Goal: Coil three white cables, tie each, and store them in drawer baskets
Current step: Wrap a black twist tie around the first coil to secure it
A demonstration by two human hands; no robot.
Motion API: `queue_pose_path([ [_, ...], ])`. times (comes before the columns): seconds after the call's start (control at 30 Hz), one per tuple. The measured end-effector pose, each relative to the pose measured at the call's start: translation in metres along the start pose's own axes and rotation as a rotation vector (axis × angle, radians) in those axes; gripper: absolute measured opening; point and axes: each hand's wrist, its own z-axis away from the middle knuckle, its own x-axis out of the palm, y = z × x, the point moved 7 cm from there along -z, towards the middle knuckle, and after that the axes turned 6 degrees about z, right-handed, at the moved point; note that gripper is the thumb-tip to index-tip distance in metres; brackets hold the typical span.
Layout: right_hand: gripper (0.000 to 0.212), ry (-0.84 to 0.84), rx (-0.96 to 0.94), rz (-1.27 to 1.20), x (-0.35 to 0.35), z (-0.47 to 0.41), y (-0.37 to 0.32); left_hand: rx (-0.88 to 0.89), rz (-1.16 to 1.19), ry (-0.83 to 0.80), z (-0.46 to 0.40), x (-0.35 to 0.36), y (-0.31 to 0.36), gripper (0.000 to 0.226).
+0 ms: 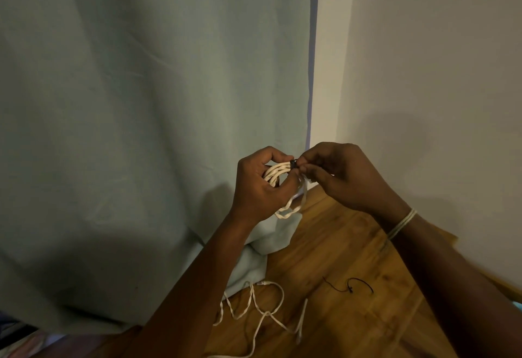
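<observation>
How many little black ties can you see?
2. One black tie is pinched at the coiled white cable between the left hand and right hand. Another black tie lies loose on the wooden surface. More may be hidden.

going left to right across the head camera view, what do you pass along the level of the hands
Pale green curtain → left hand → coiled white cable → small black tie → right hand → pale wall.

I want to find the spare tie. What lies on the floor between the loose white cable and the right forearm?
In the head view, a black tie lies on bare wooden floor.
</observation>
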Motion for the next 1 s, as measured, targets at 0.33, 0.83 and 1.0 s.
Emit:
queue_pose_path([
  [0.33, 0.011, 0.057, -0.024, -0.033, -0.018, 0.003, 0.003, 0.003, 0.021, -0.001, -0.001, 0.006, 0.006, 0.03],
  [0.83, 0.019, 0.028, -0.032, -0.153, -0.028, 0.006, 0.006, -0.037, 0.074, -0.011, 0.001, 0.009, 0.006, 0.028],
  [1.0, 0.015, 0.01, -0.053, -0.076, -0.022, 0.008, 0.009, -0.047, 0.088, -0.015, 0.002, 0.012, 0.004, 0.027],
])
